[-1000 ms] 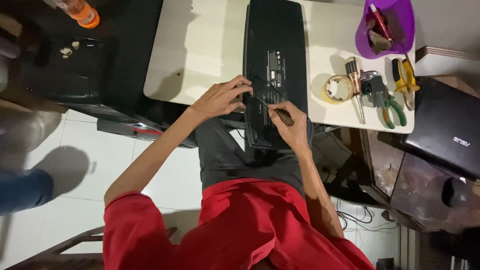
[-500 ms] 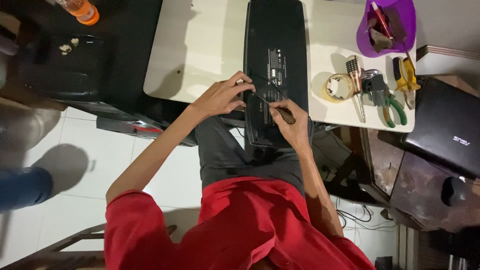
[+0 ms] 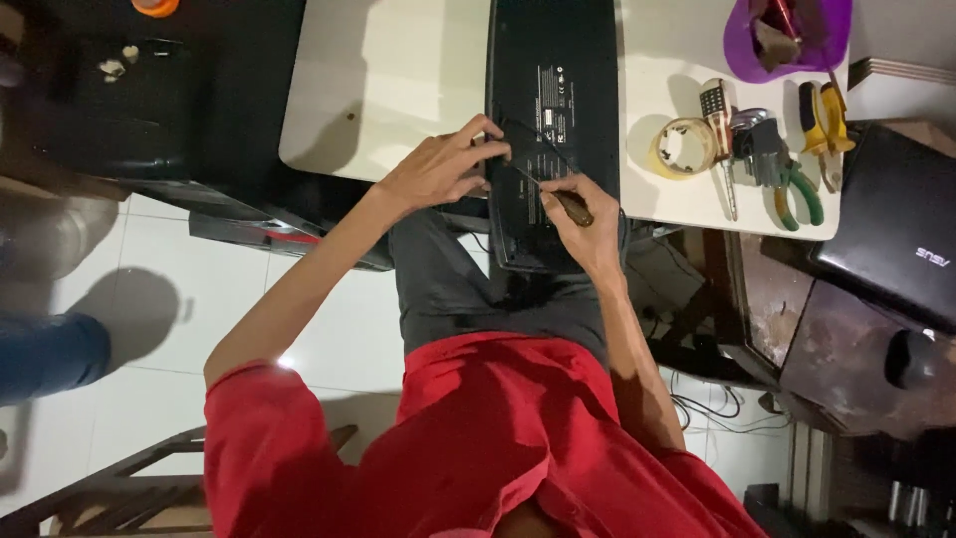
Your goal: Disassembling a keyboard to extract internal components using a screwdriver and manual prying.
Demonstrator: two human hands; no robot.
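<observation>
A person in a red shirt (image 3: 468, 438) sits at a white table (image 3: 398, 80). On it a black keyboard (image 3: 550, 100) lies upside down, and its near end sticks out over the table edge, above the person's lap. The left hand (image 3: 438, 171) rests on the left edge of the keyboard with the fingers curled, pressing on it. The right hand (image 3: 583, 221) is closed around a screwdriver (image 3: 558, 195) with a dark handle; the thin shaft points to the far left and the tip touches the back of the keyboard just beside the left fingers. To the right on the table lie a roll of tape (image 3: 679, 147), green-handled pliers (image 3: 797, 189), a yellow-handled tool (image 3: 825, 112) and a purple bowl (image 3: 737, 55). A dark laptop (image 3: 896, 234) lies further right.
</observation>
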